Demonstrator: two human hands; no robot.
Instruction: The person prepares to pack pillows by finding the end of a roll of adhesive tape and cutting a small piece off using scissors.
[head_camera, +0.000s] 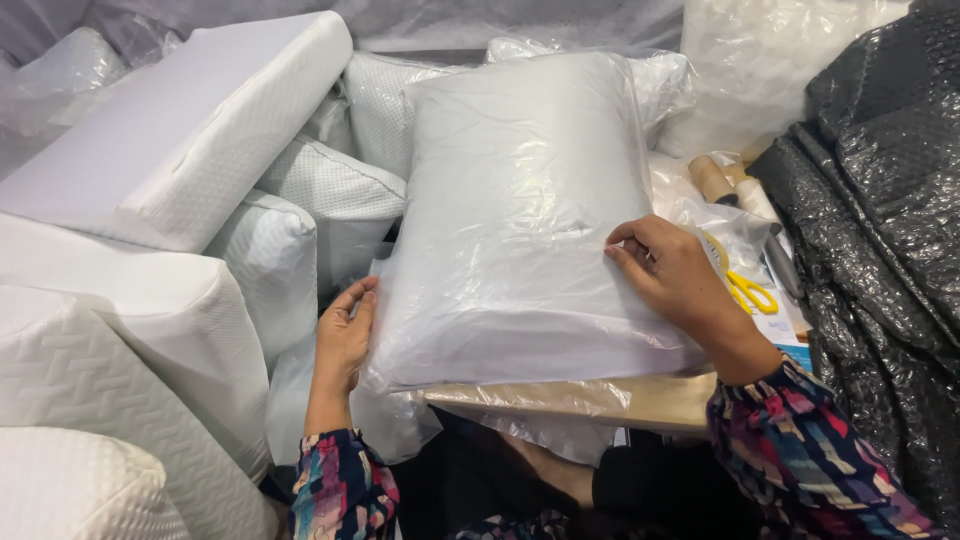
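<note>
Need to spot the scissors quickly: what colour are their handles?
Yellow. The scissors lie just right of the right hand, clearest in the head view.

white foam pillows (180, 130) left | yellow scissors (750, 292) right | black bubble wrap (880, 200) | cardboard tubes (712, 178)

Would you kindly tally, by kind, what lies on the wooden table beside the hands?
Bagged pillow: 1
Yellow-handled scissors: 1
Cardboard tubes: 2
Total: 4
</note>
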